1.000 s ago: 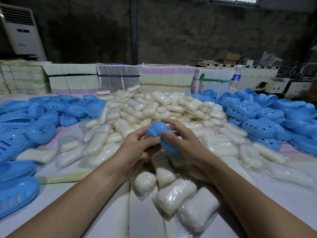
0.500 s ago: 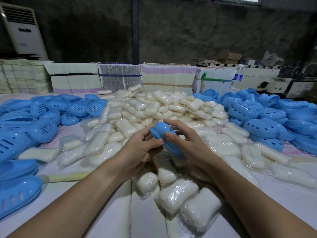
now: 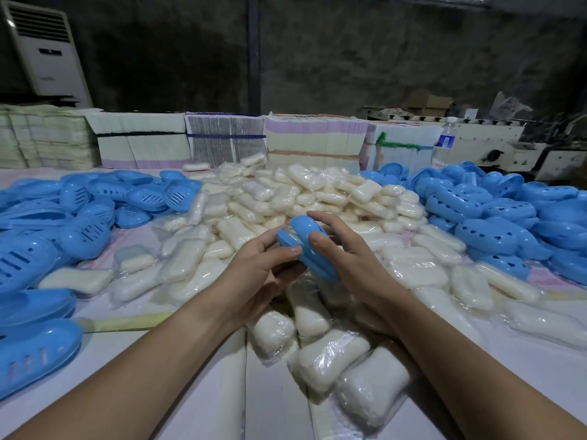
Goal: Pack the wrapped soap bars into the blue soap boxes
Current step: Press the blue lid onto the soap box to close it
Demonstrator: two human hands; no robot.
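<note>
Blue soap box (image 3: 305, 246) gripped between left hand (image 3: 260, 274) and right hand (image 3: 349, 258).

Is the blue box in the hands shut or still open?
Nearly shut. The blue box shows only a thin seam between its halves, while the left hand and right hand grip it. Whether it has clicked, cannot tell.
</note>
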